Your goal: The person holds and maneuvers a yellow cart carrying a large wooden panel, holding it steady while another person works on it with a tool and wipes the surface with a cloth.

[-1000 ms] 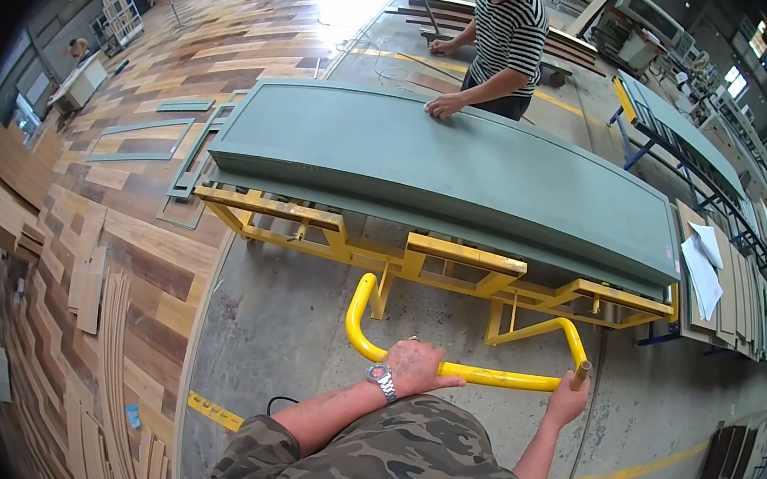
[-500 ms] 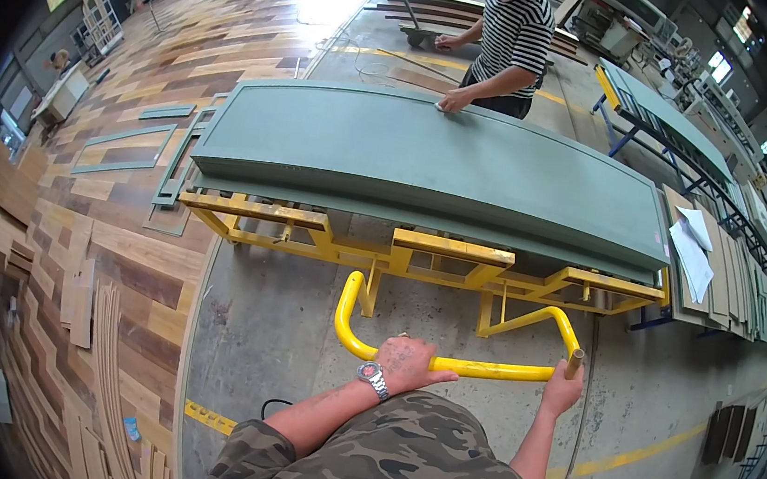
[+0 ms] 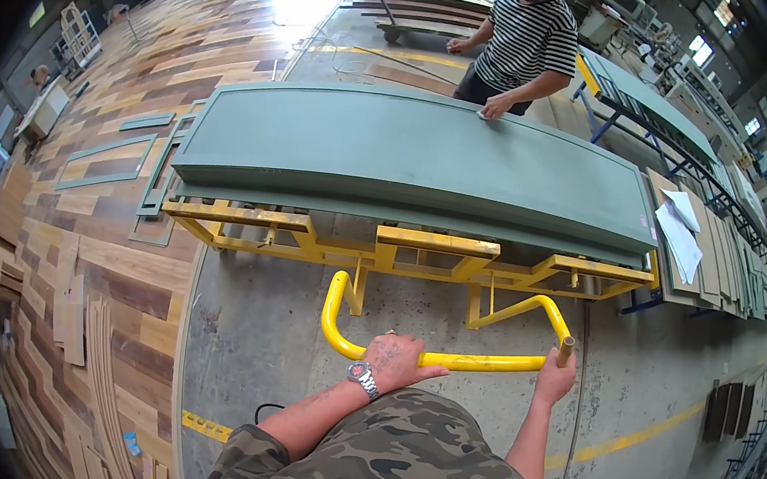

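My left hand (image 3: 394, 359), with a metal watch at the wrist, rests over the yellow tubular handle (image 3: 483, 362), its fingers wrapped round the bar. At the handle's right corner my right hand (image 3: 557, 374) is closed around a short brown rod (image 3: 565, 352) that stands up beside the yellow tube. The handle joins a yellow metal frame (image 3: 437, 242). On that frame lies a long grey-green panel (image 3: 412, 149) with a raised border.
Across the panel a person in a striped shirt (image 3: 527, 44) has one hand (image 3: 494, 108) on its far edge. Green frames (image 3: 106, 162) lie on the wooden floor at left. Stacked boards (image 3: 715, 246) with white papers (image 3: 679, 238) stand at right.
The panel and yellow frame have shifted slightly left in view. The other person's hand has slid right along the panel's far edge. Both my hands keep their hold.
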{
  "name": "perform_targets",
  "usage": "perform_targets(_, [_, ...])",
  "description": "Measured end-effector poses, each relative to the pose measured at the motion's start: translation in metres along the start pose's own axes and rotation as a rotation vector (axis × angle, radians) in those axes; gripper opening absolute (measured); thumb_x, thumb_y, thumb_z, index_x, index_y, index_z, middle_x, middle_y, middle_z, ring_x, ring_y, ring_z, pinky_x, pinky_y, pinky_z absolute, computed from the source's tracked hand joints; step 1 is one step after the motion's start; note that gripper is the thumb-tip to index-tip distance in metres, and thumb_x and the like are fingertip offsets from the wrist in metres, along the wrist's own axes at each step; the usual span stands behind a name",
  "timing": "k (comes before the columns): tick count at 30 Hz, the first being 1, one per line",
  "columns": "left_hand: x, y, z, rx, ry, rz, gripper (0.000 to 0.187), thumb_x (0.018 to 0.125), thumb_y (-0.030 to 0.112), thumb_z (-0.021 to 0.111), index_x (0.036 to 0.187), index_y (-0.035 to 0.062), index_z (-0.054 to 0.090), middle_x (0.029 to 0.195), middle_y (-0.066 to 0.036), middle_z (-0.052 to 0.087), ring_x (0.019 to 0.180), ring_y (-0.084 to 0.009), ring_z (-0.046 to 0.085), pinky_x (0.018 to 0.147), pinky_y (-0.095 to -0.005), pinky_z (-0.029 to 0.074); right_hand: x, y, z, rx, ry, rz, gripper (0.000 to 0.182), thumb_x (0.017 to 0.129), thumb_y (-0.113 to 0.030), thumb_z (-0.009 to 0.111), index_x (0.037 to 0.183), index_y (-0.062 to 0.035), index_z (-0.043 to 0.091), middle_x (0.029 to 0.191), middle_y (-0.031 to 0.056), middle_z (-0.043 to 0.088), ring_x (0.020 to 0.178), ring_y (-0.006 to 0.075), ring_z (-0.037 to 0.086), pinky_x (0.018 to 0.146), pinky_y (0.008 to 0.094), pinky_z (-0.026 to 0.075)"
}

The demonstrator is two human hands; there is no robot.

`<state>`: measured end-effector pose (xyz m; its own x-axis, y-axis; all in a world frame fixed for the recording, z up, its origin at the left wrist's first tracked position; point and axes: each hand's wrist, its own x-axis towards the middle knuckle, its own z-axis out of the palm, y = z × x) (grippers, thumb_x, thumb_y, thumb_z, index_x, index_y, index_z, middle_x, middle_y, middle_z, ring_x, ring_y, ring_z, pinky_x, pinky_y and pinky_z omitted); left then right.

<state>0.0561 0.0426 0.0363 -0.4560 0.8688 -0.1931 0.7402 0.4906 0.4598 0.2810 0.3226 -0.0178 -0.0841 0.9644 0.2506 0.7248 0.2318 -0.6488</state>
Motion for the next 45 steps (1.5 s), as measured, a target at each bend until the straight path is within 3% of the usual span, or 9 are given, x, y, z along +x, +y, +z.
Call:
perform_targets(2, [0.000, 0.000, 0.002, -0.001, 0.016, 0.008, 0.080, 0.088, 0.085, 0.060, 0.091, 0.0073, 0.080, 0.082, -0.015, 0.076, 0.080, -0.0362, 0.076, 0.074, -0.0482, 0.062, 0.001, 0.000, -0.002, -0.042, -0.077, 0.060, 0.038, 0.095, -0.029, 0.072, 0.126, -0.0084, 0.073, 0.107, 0.0184, 0.078, 0.099, 0.0400, 0.075, 0.087, 0.0476, 0.058])
perform_targets(8, [0.000, -0.002, 0.007, 0.005, 0.042, 0.007, 0.079, 0.088, 0.085, 0.061, 0.088, 0.0086, 0.079, 0.082, -0.014, 0.075, 0.080, -0.0354, 0.076, 0.072, -0.0478, 0.061, 0.001, 0.003, 0.000, -0.029, -0.055, 0.060, 0.040, 0.095, -0.030, 0.073, 0.128, -0.0086, 0.073, 0.107, 0.0188, 0.079, 0.100, 0.0401, 0.076, 0.089, 0.0474, 0.059])
perform_targets(15, [0.000, -0.001, 0.008, 0.024, 0.063, -0.004, 0.077, 0.087, 0.085, 0.062, 0.086, 0.0099, 0.079, 0.082, -0.013, 0.074, 0.080, -0.0332, 0.075, 0.071, -0.0463, 0.060, 0.000, 0.001, 0.000, -0.044, -0.069, 0.085, 0.039, 0.094, -0.030, 0.072, 0.127, -0.0095, 0.073, 0.106, 0.0193, 0.079, 0.099, 0.0405, 0.076, 0.089, 0.0481, 0.059])
perform_targets(17, [0.000, -0.001, 0.008, 0.021, 0.058, -0.004, 0.078, 0.086, 0.086, 0.062, 0.086, 0.0098, 0.079, 0.082, -0.013, 0.075, 0.080, -0.0331, 0.075, 0.071, -0.0463, 0.060, -0.003, -0.004, 0.001, -0.010, 0.010, 0.063, 0.033, 0.094, -0.028, 0.071, 0.118, -0.0045, 0.074, 0.095, 0.0183, 0.077, 0.091, 0.0372, 0.075, 0.084, 0.0463, 0.057])
perform_targets(24, [0.000, 0.000, 0.005, 0.031, 0.042, -0.007, 0.077, 0.086, 0.085, 0.063, 0.087, 0.0095, 0.078, 0.083, -0.013, 0.075, 0.080, -0.0337, 0.075, 0.071, -0.0465, 0.060, -0.002, -0.004, 0.000, 0.005, -0.005, 0.069, 0.033, 0.095, -0.028, 0.071, 0.118, -0.0043, 0.074, 0.096, 0.0177, 0.078, 0.091, 0.0368, 0.075, 0.085, 0.0462, 0.057])
perform_targets(27, [0.000, 0.000, 0.004, 0.010, 0.030, -0.008, 0.078, 0.087, 0.084, 0.063, 0.090, 0.0077, 0.079, 0.085, -0.016, 0.076, 0.082, -0.0372, 0.075, 0.073, -0.0486, 0.061, -0.001, -0.002, -0.002, -0.030, -0.057, 0.091, 0.040, 0.095, -0.030, 0.072, 0.128, -0.0087, 0.074, 0.106, 0.0203, 0.079, 0.099, 0.0408, 0.076, 0.089, 0.0477, 0.059])
perform_targets(30, [0.000, 0.000, 0.004, 0.009, 0.037, -0.005, 0.079, 0.087, 0.085, 0.063, 0.089, 0.0076, 0.079, 0.084, -0.016, 0.076, 0.082, -0.0372, 0.075, 0.073, -0.0486, 0.061, -0.002, -0.004, -0.001, -0.013, -0.052, 0.104, 0.040, 0.094, -0.030, 0.072, 0.128, -0.0086, 0.074, 0.105, 0.0203, 0.079, 0.099, 0.0408, 0.076, 0.088, 0.0478, 0.059])
perform_targets(32, [0.000, 0.000, 0.006, 0.011, 0.041, -0.006, 0.079, 0.087, 0.085, 0.063, 0.089, 0.0076, 0.079, 0.084, -0.016, 0.076, 0.082, -0.0372, 0.076, 0.073, -0.0487, 0.061, -0.003, -0.007, -0.002, -0.012, -0.018, 0.076, 0.033, 0.095, -0.029, 0.072, 0.117, -0.0047, 0.073, 0.098, 0.0174, 0.077, 0.091, 0.0369, 0.075, 0.085, 0.0462, 0.057])
perform_targets(45, [0.000, 0.001, 0.003, 0.018, 0.021, -0.007, 0.078, 0.088, 0.084, 0.062, 0.092, 0.0081, 0.079, 0.086, -0.016, 0.077, 0.084, -0.0367, 0.076, 0.074, -0.0481, 0.062, -0.002, 0.000, 0.002, -0.006, -0.019, 0.060, 0.033, 0.095, -0.029, 0.073, 0.117, -0.0050, 0.073, 0.094, 0.0166, 0.077, 0.089, 0.0360, 0.075, 0.083, 0.0459, 0.056])
